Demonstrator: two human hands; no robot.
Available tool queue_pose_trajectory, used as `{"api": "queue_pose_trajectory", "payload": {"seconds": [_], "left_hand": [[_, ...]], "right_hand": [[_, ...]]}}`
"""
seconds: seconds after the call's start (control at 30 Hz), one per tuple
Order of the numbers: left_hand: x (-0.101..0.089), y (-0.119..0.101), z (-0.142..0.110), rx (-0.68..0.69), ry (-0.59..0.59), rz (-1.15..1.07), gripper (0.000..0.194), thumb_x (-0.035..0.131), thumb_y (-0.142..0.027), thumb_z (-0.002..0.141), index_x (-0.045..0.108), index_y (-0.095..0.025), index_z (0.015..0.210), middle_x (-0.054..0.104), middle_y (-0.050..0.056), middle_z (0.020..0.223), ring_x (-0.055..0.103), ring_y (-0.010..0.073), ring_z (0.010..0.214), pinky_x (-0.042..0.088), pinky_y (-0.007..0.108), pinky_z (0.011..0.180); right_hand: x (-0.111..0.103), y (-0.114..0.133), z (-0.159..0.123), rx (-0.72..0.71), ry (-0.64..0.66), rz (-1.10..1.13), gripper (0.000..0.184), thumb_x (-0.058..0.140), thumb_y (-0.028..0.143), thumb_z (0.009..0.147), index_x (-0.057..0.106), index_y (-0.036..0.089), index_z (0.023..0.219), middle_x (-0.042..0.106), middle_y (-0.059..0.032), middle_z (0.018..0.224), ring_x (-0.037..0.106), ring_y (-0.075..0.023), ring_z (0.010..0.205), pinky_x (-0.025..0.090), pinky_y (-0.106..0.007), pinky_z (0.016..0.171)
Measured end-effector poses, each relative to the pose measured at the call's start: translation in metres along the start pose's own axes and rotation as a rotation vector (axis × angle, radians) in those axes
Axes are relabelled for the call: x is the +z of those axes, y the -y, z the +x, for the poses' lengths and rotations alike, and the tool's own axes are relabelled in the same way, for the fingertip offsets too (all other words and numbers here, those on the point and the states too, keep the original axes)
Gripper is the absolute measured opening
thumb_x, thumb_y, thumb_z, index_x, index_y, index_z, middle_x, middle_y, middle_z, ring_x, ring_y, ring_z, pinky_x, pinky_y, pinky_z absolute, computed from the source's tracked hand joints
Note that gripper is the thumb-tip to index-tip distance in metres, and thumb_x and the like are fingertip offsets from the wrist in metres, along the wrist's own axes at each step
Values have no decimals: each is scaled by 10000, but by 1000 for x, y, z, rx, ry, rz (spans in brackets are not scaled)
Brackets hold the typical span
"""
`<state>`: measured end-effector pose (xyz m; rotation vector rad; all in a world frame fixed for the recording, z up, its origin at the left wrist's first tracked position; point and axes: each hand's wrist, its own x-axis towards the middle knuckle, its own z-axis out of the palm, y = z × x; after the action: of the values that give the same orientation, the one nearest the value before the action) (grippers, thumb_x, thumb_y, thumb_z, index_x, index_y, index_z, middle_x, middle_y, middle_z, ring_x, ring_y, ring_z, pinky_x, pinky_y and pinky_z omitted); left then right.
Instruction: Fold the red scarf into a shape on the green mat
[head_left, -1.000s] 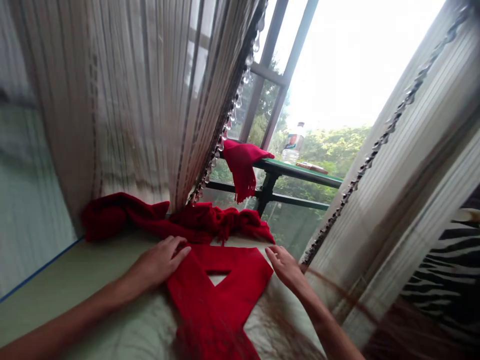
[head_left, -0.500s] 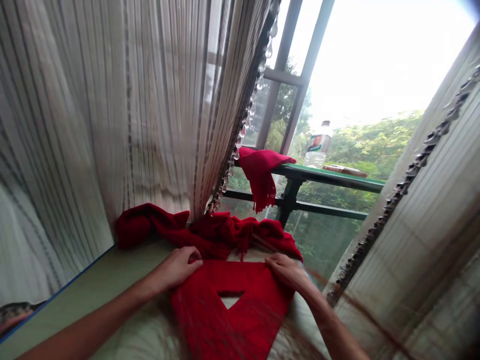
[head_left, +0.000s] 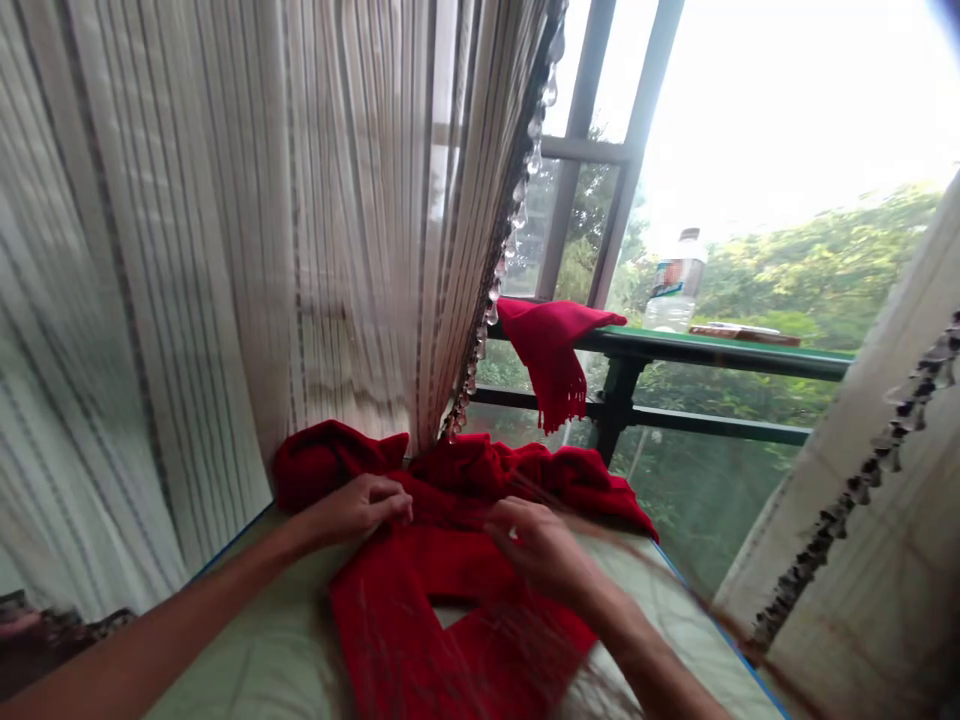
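A red scarf (head_left: 405,640) lies folded on the pale green tabletop (head_left: 259,610), its bands crossing around a small triangular gap. Over its far left corner is my left hand (head_left: 375,503), the fingers curled together; whether cloth is pinched in them is hidden. My right hand (head_left: 536,545) is above the scarf's far edge on the right, its fingers bent closed and slightly blurred. What it holds, if anything, I cannot make out. Just beyond both hands, more red fringed cloth (head_left: 600,480) is heaped along the table's far side.
Another red scarf (head_left: 551,345) hangs over the dark green railing (head_left: 720,350). On that railing stand a plastic bottle (head_left: 677,280) and a flat item (head_left: 742,333). Striped curtains (head_left: 187,250) with beaded trim hang at left and right. Blurred hair strands cross the lower view.
Both hands have come off the scarf's far edge as it lay held before. The right hand has moved inward to the left; the left hand is slightly higher. The view has shifted a little.
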<state>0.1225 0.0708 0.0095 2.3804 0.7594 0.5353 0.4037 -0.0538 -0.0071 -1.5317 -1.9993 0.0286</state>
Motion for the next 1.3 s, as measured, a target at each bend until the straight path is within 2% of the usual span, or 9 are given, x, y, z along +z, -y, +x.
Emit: {"api": "queue_pose_trajectory", "payload": {"seconds": [0.1, 0.23, 0.4, 0.57, 0.87, 1.07, 1.17, 1.23, 1.3], "left_hand": [[12, 2, 7, 48, 105, 24, 485, 488, -550, 956, 698, -163, 753, 668, 27, 750, 589, 182, 740, 416, 250, 697], [17, 16, 14, 51, 140, 65, 547, 512, -582, 941, 559, -160, 597, 505, -12, 597, 414, 131, 575, 283, 257, 555], [18, 21, 19, 36, 192, 33, 596, 474, -615, 951, 458, -171, 554, 340, -36, 538, 253, 110, 510, 190, 279, 492], [11, 19, 15, -2, 294, -20, 567, 496, -640, 935, 554, -165, 631, 403, -31, 565, 294, 113, 511, 211, 269, 474], [22, 8, 17, -84, 10, 356, 606, 485, -612, 927, 597, -183, 514, 535, 35, 511, 412, 149, 464, 242, 299, 530], [20, 26, 21, -114, -23, 204, 686, 382, -727, 921, 632, -185, 583, 589, 46, 586, 489, 170, 524, 350, 284, 559], [0, 34, 16, -140, -101, 90, 721, 213, -702, 957, 692, -171, 861, 686, 62, 843, 535, 161, 587, 426, 270, 603], [-7, 34, 5, -202, -183, 72, 682, 224, -662, 961, 676, -151, 968, 691, 86, 909, 564, 175, 617, 438, 284, 612], [-4, 31, -10, -269, -215, 88, 616, 333, -664, 937, 677, -154, 894, 684, 90, 827, 598, 211, 652, 433, 301, 620]], "right_hand": [[25, 22, 9, -89, 70, 109, 129, 533, 284, 931, 635, 285, 852, 681, 14, 920, 642, -172, 853, 487, -253, 753], [52, 22, 6, -99, 117, 236, 109, 598, 236, 897, 673, 303, 937, 666, -8, 1013, 622, -204, 956, 492, -302, 856], [60, 15, 2, -64, 102, 252, 153, 619, 198, 874, 679, 294, 976, 650, -18, 1026, 597, -216, 975, 477, -339, 879], [60, 17, 3, -42, 110, 256, 133, 609, 193, 873, 666, 281, 954, 632, -20, 1008, 582, -216, 963, 471, -344, 868], [56, 16, 2, -21, 158, 317, 125, 591, 205, 890, 676, 271, 955, 633, -24, 1012, 580, -214, 973, 462, -348, 881], [49, 15, 4, -38, 171, 362, 132, 582, 224, 906, 695, 246, 971, 656, -34, 1008, 601, -204, 962, 475, -334, 874], [34, 20, 4, -38, 193, 389, 188, 540, 313, 959, 710, 232, 962, 686, -40, 977, 627, -197, 912, 488, -326, 840], [22, 25, 4, -48, 142, 399, 233, 516, 357, 979, 713, 232, 975, 706, -43, 977, 644, -198, 911, 494, -323, 832], [9, 26, 3, -59, 83, 377, 247, 508, 378, 985, 713, 239, 986, 719, -46, 996, 654, -204, 933, 496, -323, 836]]}}
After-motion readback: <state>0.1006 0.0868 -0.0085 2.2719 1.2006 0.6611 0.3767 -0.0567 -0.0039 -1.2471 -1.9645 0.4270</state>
